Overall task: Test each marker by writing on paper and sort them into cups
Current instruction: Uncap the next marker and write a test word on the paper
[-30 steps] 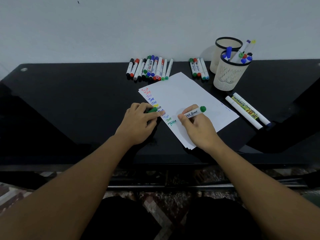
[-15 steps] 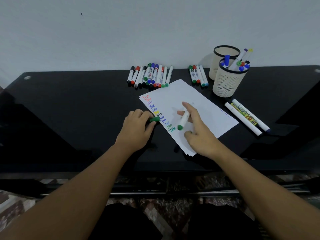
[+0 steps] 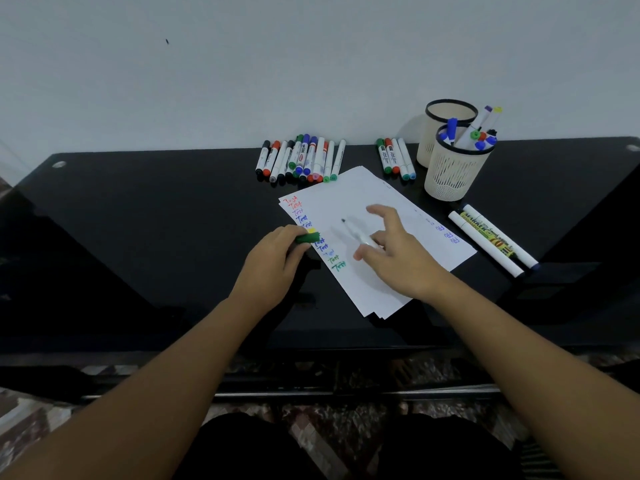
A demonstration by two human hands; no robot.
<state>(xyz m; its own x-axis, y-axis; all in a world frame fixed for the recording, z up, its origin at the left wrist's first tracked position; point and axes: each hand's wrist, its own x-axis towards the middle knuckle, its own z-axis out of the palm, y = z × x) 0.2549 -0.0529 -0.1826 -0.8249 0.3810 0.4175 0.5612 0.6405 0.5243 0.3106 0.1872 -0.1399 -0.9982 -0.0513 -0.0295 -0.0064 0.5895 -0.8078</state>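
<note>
Here, left to right:
Table (image 3: 138, 237): one, black and glossy, against a pale wall.
Left hand (image 3: 273, 265): fingers curled round one green cap (image 3: 307, 238), at the left edge of the paper.
Loose markers, larger group (image 3: 301, 161): roughly a dozen lying side by side at the table's back edge; the exact count is hard to make out where they overlap.
Paper (image 3: 398, 216): a thin stack of white sheets, at least three edges showing; a column of about ten coloured "Test" words down its left side, a few blue marks at its right edge.
Uncapped marker (image 3: 356, 233): one, tip pointing away, held loosely by the right hand (image 3: 398, 258) over the paper, index finger and thumb spread.
Loose markers, smaller group (image 3: 396, 160): four.
Cups: two cream mesh ones; the back cup (image 3: 429, 147) shows no markers, the front cup (image 3: 450, 178) holds several.
Large markers (image 3: 491, 240): two, right of the paper.
</note>
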